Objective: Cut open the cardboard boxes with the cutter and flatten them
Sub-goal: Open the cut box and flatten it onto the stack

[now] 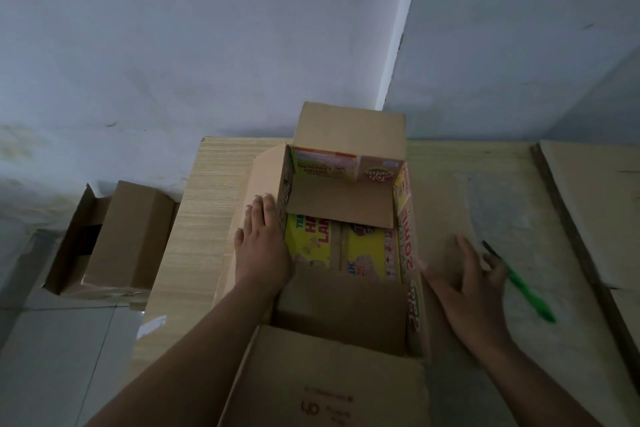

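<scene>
An opened cardboard box [341, 215] stands on the wooden table [204, 218], flaps spread outward, with yellow printed panels visible inside. My left hand [261, 246] lies flat with straight fingers on the box's left flap, next to the left wall. My right hand [467, 284] hovers or rests with spread fingers on the right flap, holding nothing. A green cutter [519, 282] lies on the table just right of my right hand, apart from it.
Flattened cardboard [588, 218] lies along the table's right side. Another brown box [128, 236] with an open end sits on the tiled floor to the left of the table. The wall corner rises behind the table.
</scene>
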The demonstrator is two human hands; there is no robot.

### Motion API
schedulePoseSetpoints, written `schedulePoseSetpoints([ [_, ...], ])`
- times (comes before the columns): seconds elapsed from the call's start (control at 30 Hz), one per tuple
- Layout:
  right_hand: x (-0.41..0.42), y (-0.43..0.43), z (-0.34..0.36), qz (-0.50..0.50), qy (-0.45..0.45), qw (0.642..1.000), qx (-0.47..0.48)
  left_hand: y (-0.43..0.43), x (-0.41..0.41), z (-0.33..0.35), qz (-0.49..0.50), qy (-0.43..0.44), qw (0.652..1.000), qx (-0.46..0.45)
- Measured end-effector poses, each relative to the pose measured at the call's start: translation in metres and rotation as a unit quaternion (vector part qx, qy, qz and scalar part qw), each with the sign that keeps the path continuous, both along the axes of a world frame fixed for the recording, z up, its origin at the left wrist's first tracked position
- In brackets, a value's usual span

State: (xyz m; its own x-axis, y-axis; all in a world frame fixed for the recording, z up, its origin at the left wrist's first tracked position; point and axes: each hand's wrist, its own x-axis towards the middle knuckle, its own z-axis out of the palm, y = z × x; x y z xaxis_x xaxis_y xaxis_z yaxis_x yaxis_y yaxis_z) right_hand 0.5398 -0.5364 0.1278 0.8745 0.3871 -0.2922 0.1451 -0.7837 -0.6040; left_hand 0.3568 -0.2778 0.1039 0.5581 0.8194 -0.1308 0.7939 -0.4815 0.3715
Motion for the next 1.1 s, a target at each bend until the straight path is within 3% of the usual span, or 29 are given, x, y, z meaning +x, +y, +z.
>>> schedulePoseSetpoints([
  [0.13, -0.001, -0.022, 0.023, -0.125, 0.132, 0.982, 0.051, -0.001, -0.001, 0.006, 0.003, -0.026, 1.0, 0.016],
  [0.3, 0.008, -0.052, 0.041, -0.145, 0.186, 0.964, 0.123, -0.002, -0.013, 0.011, -0.093, -0.188, 0.976, 0.049],
  [0.43, -0.004, -0.067, 0.053, -0.134, 0.288, 0.919, 0.234, -0.016, -0.037, 0.006, -0.15, -0.215, 0.965, 0.012],
  [0.6, -0.021, -0.04, 0.085, -0.083, 0.234, 0.923, 0.295, -0.013, -0.067, 0.002, -0.237, -0.145, 0.957, -0.084],
  [0.73, -0.022, -0.002, 0.124, -0.076, 0.197, 0.923, 0.321, 0.003, -0.07, 0.013, -0.247, -0.114, 0.953, -0.135],
  [0.87, -0.027, 0.027, 0.172, -0.035, 0.195, 0.912, 0.359, 0.007, -0.059, 0.028, -0.238, -0.046, 0.942, -0.23],
  [1.0, -0.044, 0.055, 0.199, 0.014, 0.152, 0.93, 0.334, -0.017, -0.042, 0.027, -0.232, -0.021, 0.922, -0.308],
  [1.1, -0.068, 0.078, 0.204, 0.062, 0.148, 0.94, 0.3, -0.025, -0.042, 0.028, -0.14, -0.054, 0.89, -0.431],
])
